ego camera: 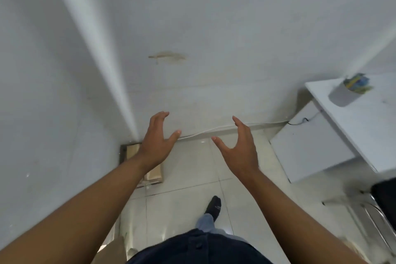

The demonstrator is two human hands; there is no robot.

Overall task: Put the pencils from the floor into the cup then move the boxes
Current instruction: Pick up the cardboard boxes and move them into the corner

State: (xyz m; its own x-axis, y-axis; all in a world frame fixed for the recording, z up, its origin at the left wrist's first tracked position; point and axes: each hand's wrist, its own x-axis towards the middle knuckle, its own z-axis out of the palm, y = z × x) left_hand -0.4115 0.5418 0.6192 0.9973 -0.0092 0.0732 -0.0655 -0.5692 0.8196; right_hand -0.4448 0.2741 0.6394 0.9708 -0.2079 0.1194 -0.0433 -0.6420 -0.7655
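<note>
White walls (214, 28) meet in a corner above pale floor tiles (192, 169), where a cardboard box (154, 174) lies partly hidden behind your left hand (156, 141). Your left hand and right hand (240, 148) hover empty, fingers spread and loosely curved. A white cable (214, 129) runs along the skirting. Pencils (356, 83) stand in the grey cup (340, 97) on the white table (368, 133) at right.

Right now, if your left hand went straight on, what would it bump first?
Probably the white wall: the left hand points at it, open, with nothing visible between. Depth is unclear. The cardboard box lies lower, below its wrist.
</note>
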